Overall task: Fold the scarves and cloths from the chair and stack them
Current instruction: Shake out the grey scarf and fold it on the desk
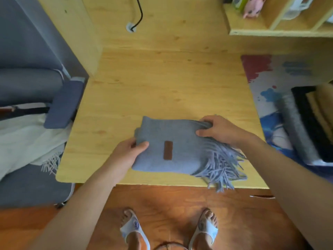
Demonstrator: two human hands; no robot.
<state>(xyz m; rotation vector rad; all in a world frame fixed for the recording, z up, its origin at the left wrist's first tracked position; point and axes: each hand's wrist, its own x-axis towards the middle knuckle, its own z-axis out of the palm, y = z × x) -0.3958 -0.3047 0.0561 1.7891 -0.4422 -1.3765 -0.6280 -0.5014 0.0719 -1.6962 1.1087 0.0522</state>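
I saw left hand [127, 151] grip folded blue scarf [173, 147] edge, thumb on top; right hand [219, 130] pinched far corner on table [153, 91].

You stand on a reddish wooden floor [162, 204] before a pale wooden table [153, 83], wooden shelves [270, 24] over its far-right corner.

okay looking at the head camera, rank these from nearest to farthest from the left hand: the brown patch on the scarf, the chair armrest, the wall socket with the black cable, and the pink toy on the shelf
From the left hand:
1. Brown patch, just right of it on the blue scarf.
2. Chair armrest, up and to the left, beside the desk.
3. Wall socket, far back, above the desk.
4. Pink toy, on the shelf at the far upper right.
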